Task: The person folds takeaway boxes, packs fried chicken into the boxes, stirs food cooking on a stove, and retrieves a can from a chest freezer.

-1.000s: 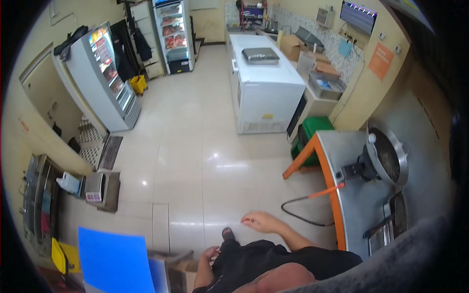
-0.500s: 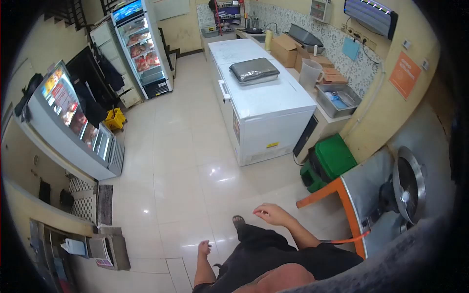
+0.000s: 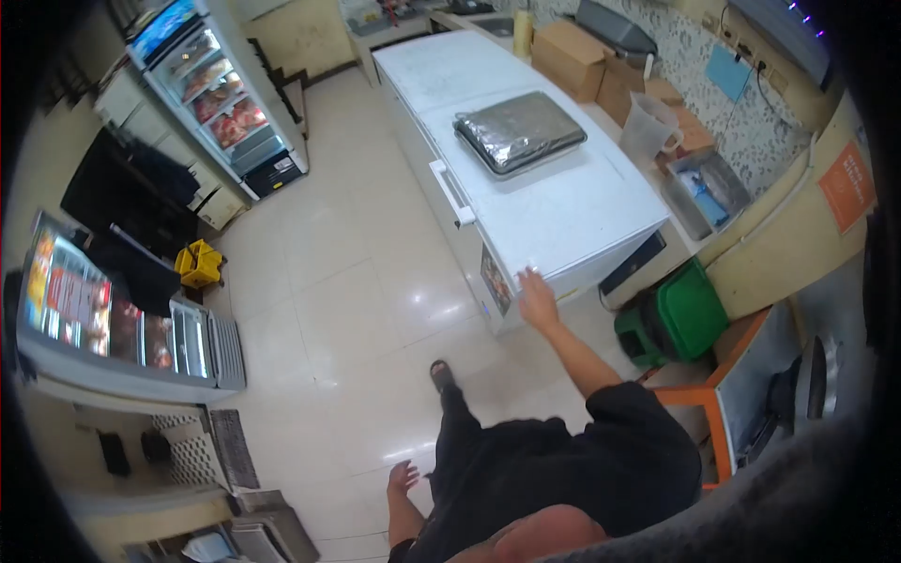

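Observation:
My right hand (image 3: 538,300) reaches forward at the near corner of a white chest freezer (image 3: 563,220). Its fingers are stretched out and hold nothing; whether they touch the freezer I cannot tell. Low beside my body hangs my left hand (image 3: 404,477), loosely open over the tiled floor, with nothing in it. On the freezer lid lies a silver metal tray covered in shiny wrap (image 3: 521,131). A white handle (image 3: 452,192) sticks out from the freezer's left side.
Right of the freezer are a green bin (image 3: 690,310), an orange-framed table (image 3: 718,422) and a counter with cardboard boxes (image 3: 568,58), a clear jug (image 3: 648,129) and a metal pan (image 3: 709,192). Display fridges (image 3: 221,103) and a yellow mop bucket (image 3: 199,265) stand at left.
I have come closer to the freezer, which now looks larger. My right hand has moved forward and up to its near corner. My left hand stays low at my side.

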Tool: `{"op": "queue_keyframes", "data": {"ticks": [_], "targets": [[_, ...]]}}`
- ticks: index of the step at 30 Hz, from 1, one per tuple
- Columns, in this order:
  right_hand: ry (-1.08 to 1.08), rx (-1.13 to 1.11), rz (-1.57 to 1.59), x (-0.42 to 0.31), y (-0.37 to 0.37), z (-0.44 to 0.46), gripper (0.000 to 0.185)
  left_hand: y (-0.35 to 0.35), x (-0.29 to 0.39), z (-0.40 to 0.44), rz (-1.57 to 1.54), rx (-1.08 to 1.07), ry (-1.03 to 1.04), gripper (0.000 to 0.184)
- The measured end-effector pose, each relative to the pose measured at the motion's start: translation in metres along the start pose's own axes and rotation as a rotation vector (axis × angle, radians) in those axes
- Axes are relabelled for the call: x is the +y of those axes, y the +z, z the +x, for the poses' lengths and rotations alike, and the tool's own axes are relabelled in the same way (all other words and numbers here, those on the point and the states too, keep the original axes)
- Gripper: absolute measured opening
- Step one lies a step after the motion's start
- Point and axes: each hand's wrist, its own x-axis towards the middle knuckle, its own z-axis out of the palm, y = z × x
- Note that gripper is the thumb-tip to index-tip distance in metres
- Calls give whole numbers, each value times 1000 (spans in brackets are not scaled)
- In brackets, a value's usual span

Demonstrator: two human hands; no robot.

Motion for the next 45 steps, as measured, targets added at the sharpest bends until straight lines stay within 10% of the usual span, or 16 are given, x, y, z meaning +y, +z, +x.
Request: {"op": "queue_keyframes", "data": {"ticks": [4, 8, 16, 20, 29, 34, 45], "targets": [[-28, -98, -199, 19, -8, 27, 46, -17, 125, 32, -3, 83, 67, 46], [720, -110, -394, 26, -58, 49, 38, -21, 265, 72, 149, 34, 32, 48], [1134, 457, 852, 85, 28, 169, 54, 74, 582, 143, 317, -4, 305, 41], [1052, 933, 1311, 166, 85, 297, 72, 170, 718, 158, 357, -49, 544, 34], [1073, 1091, 1619, 183, 74, 411, 61, 494, 1006, 130, 954, -378, 1762, 53], [1114, 1092, 1565, 191, 93, 482, 59, 559, 1066, 153, 1573, -496, 1751, 70], [1291, 1160, 1376, 235, 167, 691, 63, 551, 1311, 276, 1258, 146, 1768, 61]]}}
